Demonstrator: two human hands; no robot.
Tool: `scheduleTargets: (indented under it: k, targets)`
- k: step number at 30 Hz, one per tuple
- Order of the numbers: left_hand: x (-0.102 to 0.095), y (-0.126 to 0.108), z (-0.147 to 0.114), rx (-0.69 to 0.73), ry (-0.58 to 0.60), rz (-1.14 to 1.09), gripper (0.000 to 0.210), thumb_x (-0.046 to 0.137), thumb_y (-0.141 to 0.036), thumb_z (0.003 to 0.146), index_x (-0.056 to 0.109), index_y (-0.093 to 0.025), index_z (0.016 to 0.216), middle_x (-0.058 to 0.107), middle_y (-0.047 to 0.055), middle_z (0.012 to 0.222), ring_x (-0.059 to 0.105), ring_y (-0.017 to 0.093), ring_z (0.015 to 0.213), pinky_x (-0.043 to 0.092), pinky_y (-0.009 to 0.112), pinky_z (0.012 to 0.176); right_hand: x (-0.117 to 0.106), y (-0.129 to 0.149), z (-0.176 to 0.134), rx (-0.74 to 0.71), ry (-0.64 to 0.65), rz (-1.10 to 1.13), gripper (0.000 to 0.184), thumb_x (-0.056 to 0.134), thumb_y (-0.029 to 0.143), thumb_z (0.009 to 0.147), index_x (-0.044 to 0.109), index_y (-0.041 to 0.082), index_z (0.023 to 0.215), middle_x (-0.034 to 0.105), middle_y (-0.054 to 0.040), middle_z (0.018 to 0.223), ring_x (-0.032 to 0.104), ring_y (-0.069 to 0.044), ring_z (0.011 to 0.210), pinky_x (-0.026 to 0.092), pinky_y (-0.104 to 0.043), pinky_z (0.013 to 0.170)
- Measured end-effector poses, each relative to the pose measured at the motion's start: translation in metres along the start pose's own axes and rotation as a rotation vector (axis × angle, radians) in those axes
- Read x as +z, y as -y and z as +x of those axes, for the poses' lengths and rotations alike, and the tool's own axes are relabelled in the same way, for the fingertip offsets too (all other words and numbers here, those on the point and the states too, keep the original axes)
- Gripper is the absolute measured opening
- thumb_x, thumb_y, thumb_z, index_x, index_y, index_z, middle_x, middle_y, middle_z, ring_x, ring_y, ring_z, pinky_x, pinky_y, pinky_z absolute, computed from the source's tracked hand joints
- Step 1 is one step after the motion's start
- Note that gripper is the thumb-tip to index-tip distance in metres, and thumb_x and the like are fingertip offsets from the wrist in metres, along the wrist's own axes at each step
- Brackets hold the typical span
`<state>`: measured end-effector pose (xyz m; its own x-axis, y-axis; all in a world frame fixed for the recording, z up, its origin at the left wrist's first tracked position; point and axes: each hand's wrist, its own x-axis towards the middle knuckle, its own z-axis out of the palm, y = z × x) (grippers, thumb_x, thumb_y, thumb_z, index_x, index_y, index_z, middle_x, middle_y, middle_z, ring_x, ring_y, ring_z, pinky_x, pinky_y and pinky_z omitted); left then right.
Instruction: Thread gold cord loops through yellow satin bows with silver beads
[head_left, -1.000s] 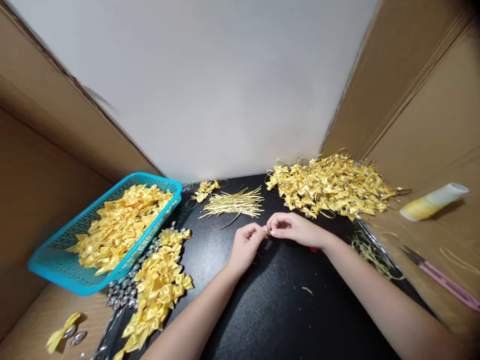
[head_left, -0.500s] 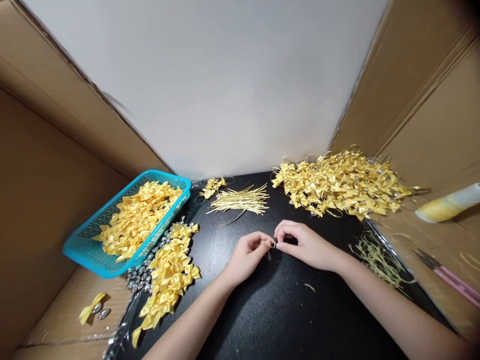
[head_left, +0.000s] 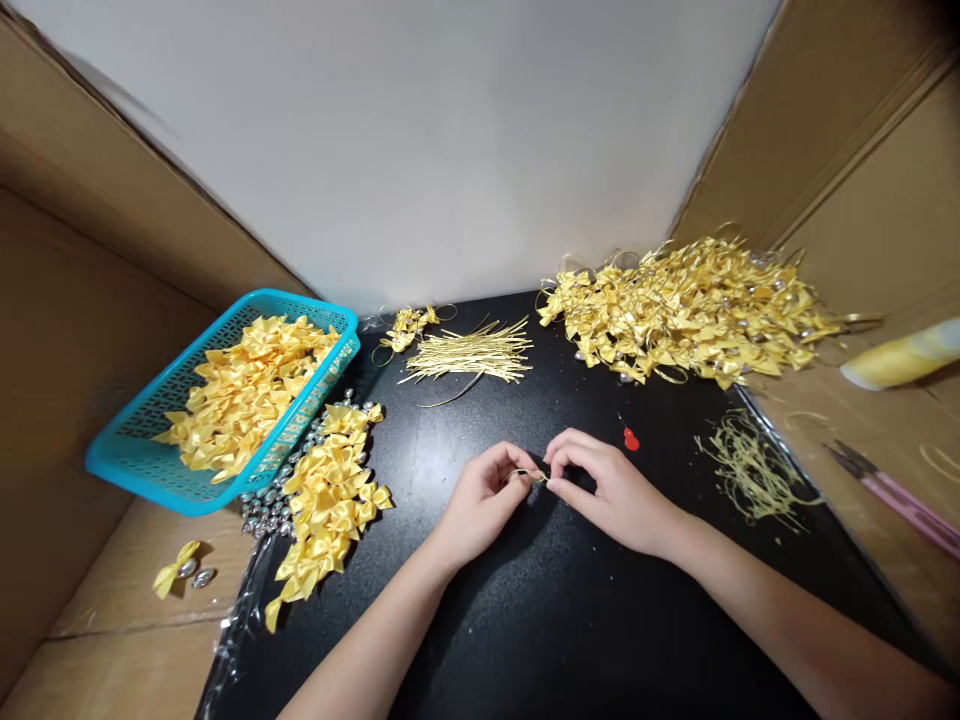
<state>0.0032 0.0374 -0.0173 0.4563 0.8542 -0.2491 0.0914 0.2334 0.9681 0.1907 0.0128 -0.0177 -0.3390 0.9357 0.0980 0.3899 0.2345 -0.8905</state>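
Note:
Over the middle of the black table, my left hand (head_left: pixel 484 497) pinches a thin gold cord (head_left: pixel 534 474) between thumb and fingers. The cord forms a small loop, and its far side is pinched by the thumb and fingertips of my right hand (head_left: pixel 600 490). The two hands are close together, fingertips almost touching. Beyond them lies a bundle of cut gold cords (head_left: pixel 472 352). A red needle threader (head_left: pixel 631 438) with a fine wire tip rests behind my right hand. Whatever is inside my left palm is hidden.
Left stands a turquoise basket (head_left: pixel 161 490) of yellow bows; beside it are loose bows (head_left: pixel 322 500) and silver beads (head_left: pixel 262 510). Finished-looking bows with loops (head_left: pixel 690 320) pile up at back right. Cord scraps (head_left: pixel 754 470), pink-handled scissors (head_left: pixel 900 505) and a yellow-white roll (head_left: pixel 904 355) lie right.
The view has tilted, so the table items sit higher. The red threader now shows behind my right hand; a cord scrap near my right forearm is gone. Both hands still pinch the cord.

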Motion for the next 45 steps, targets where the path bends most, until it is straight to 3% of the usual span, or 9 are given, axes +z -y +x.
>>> scheduleTargets:
  k: [8, 13, 24, 29, 35, 39, 45]
  targets:
    - [-0.002, 0.007, -0.001, -0.063, -0.011, 0.036, 0.024, 0.061, -0.035, 0.084, 0.068, -0.012, 0.089, 0.068, 0.006, 0.081, 0.054, 0.011, 0.067, 0.038, 0.022, 0.061, 0.002, -0.008, -0.006, 0.006, -0.017, -0.005, 0.012, 0.057, 0.011, 0.085, 0.053, 0.019, 0.077, 0.058, -0.0038, 0.093, 0.056, -0.016, 0.091, 0.044, -0.031, 0.083]
    - [-0.003, 0.011, -0.003, -0.116, -0.017, 0.048, 0.028, 0.069, -0.037, 0.077, 0.069, -0.012, 0.089, 0.062, 0.001, 0.067, 0.042, 0.007, 0.053, 0.031, 0.02, 0.052, 0.004, -0.01, -0.006, -0.013, -0.02, -0.028, 0.012, 0.058, 0.01, 0.084, 0.053, 0.019, 0.078, 0.059, -0.0035, 0.092, 0.056, -0.017, 0.092, 0.044, -0.032, 0.083]
    - [0.001, 0.01, -0.005, -0.085, 0.006, 0.026, 0.02, 0.074, -0.028, 0.073, 0.068, -0.013, 0.085, 0.061, 0.0, 0.069, 0.047, 0.008, 0.059, 0.034, 0.02, 0.056, 0.007, -0.009, -0.008, -0.019, -0.017, -0.003, 0.011, 0.058, 0.015, 0.086, 0.054, 0.019, 0.077, 0.06, -0.0044, 0.092, 0.056, -0.017, 0.093, 0.044, -0.033, 0.084]
    - [0.002, 0.005, -0.006, -0.037, 0.006, -0.031, 0.019, 0.076, -0.026, 0.071, 0.066, -0.014, 0.081, 0.059, -0.001, 0.067, 0.046, 0.008, 0.059, 0.034, 0.02, 0.056, 0.007, -0.008, -0.01, 0.092, 0.027, 0.248, 0.011, 0.059, 0.019, 0.086, 0.055, 0.019, 0.076, 0.06, -0.0066, 0.108, 0.058, -0.018, 0.102, 0.043, -0.034, 0.092]
    - [-0.002, 0.008, -0.005, -0.022, -0.017, -0.073, 0.015, 0.066, -0.029, 0.079, 0.066, -0.015, 0.084, 0.062, 0.002, 0.072, 0.046, 0.009, 0.059, 0.035, 0.021, 0.056, 0.009, -0.009, -0.008, 0.22, 0.069, 0.744, 0.019, 0.064, 0.03, 0.083, 0.053, 0.018, 0.072, 0.056, -0.0065, 0.106, 0.058, -0.017, 0.1, 0.045, -0.034, 0.093]
    - [-0.005, 0.012, -0.004, 0.016, -0.004, -0.115, 0.013, 0.056, -0.02, 0.081, 0.066, -0.017, 0.088, 0.063, 0.001, 0.077, 0.043, 0.008, 0.06, 0.034, 0.02, 0.057, 0.011, -0.012, -0.005, 0.272, 0.029, 0.81, 0.024, 0.067, 0.035, 0.08, 0.054, 0.017, 0.069, 0.056, -0.0059, 0.104, 0.056, -0.017, 0.096, 0.044, -0.032, 0.089]
    - [0.001, 0.009, -0.005, 0.026, -0.049, -0.015, 0.014, 0.067, -0.025, 0.077, 0.062, -0.015, 0.084, 0.057, -0.001, 0.07, 0.028, 0.005, 0.051, 0.026, 0.018, 0.048, 0.014, -0.012, -0.004, 0.303, 0.007, 0.858, 0.026, 0.069, 0.036, 0.078, 0.055, 0.017, 0.068, 0.053, -0.0048, 0.1, 0.054, -0.015, 0.09, 0.042, -0.031, 0.086]
